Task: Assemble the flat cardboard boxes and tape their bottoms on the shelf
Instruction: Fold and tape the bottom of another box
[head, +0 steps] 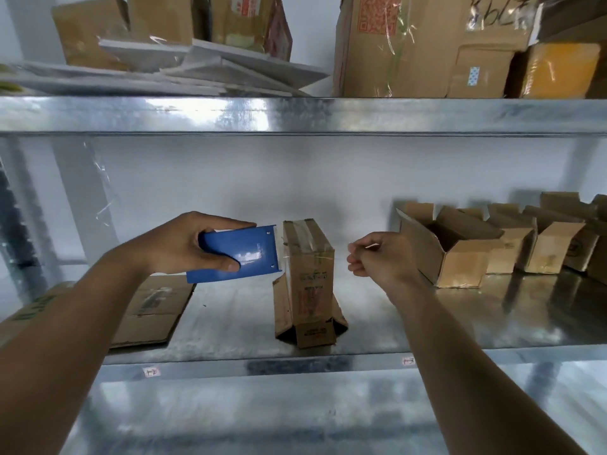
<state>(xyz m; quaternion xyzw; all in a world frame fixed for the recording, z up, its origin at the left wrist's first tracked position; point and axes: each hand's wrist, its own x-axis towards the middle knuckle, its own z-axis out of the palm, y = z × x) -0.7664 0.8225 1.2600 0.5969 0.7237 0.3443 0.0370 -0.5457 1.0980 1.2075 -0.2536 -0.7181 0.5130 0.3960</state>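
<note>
A galvanised steel shelf point(377, 326) with a mottled, reflective surface carries the work. Near the middle of its front edge stands a small corrugated cardboard box point(307, 280), brown and printed, with its long axis upright. Its taped bottom faces up: glossy clear tape point(303, 229) runs across the closed flaps and wrinkles down the near side. The lower flaps splay outward against the shelf, the left 1 and the right 1 spreading like feet, the near 1 hanging straight down.

The left hand point(193, 244) grips a blue tape dispenser point(238, 256), a smooth, flat-sided plastic piece with small rivets near its right edge. The thumb presses on its near face and the fingers curl over its top. Its right edge sits just beside the upper left side of the box; whether they touch cannot be told. The right hand point(381, 254) hovers just right of the box, apart from it, with the fingers curled in loosely; whether it pinches anything cannot be told.

At the left end of the shelf lies a stack of flat cardboard blanks point(154, 310), matte brown with faint green print, partly under the left forearm. Toward the right back corner stands a row of assembled boxes point(476, 247), open tops up with flaps raised. The shelf above point(295, 114) holds white foam sheets point(210, 67) and larger cartons point(427, 44).
</note>
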